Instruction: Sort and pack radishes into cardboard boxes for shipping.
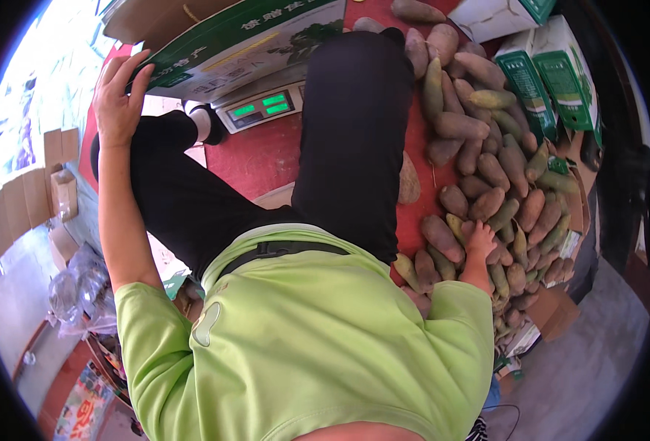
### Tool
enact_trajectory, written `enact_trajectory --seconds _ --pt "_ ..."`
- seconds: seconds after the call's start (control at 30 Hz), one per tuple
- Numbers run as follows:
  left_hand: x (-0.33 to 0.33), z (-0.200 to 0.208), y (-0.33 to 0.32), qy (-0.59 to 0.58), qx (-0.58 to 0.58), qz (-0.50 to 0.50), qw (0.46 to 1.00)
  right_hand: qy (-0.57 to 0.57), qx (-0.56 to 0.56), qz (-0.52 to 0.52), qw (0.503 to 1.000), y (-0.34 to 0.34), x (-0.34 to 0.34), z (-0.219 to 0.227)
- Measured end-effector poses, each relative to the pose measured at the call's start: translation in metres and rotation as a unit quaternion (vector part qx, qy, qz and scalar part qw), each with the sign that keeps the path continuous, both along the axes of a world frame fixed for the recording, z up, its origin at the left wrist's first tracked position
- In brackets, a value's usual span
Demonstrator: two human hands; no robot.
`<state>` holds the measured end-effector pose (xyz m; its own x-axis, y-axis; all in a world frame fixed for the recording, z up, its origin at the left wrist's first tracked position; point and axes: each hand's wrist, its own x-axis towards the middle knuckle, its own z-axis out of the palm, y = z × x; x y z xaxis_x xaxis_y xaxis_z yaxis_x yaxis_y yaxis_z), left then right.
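Observation:
My left hand (117,99) is at the left end of a green-and-white printed cardboard box (244,55), its fingers hooked round the edge. Under the box's near side, a white scale (259,109) shows lit green digits. Off to the right lies a big heap of long root vegetables (490,169), reddish-brown and greenish, perhaps sweet potatoes or radishes. My right hand (479,241) reaches into the near part of the heap, fingers bent over a reddish root vegetable. Its fingertips partly cover what they grip.
Green-and-white cartons (564,70) stand beyond the heap at the far right. A red surface (255,158) lies under the scale and heap. My legs in black trousers (351,140) come between the box and the heap. Clear plastic bags (82,287) and brown cardboard (9,213) are at the left.

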<state>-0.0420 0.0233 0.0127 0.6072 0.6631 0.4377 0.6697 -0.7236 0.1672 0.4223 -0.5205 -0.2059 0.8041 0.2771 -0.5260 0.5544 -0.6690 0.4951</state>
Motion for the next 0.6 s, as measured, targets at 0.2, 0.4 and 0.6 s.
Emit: enact_trajectory --seconds 0.2,0.4,0.6 --pt "-0.004 -0.002 0.003 0.005 -0.02 0.011 1.0 -0.03 -0.031 0.058 0.997 -0.028 0.003 -0.024" --pt "-0.002 0.0 0.001 0.012 0.004 0.003 1.0 -0.037 0.049 0.013 0.998 -0.012 -0.019 0.0" --pt "0.001 0.002 0.0 0.012 0.027 -0.011 1.0 -0.046 0.283 -0.092 0.954 -0.015 -0.019 -0.007"
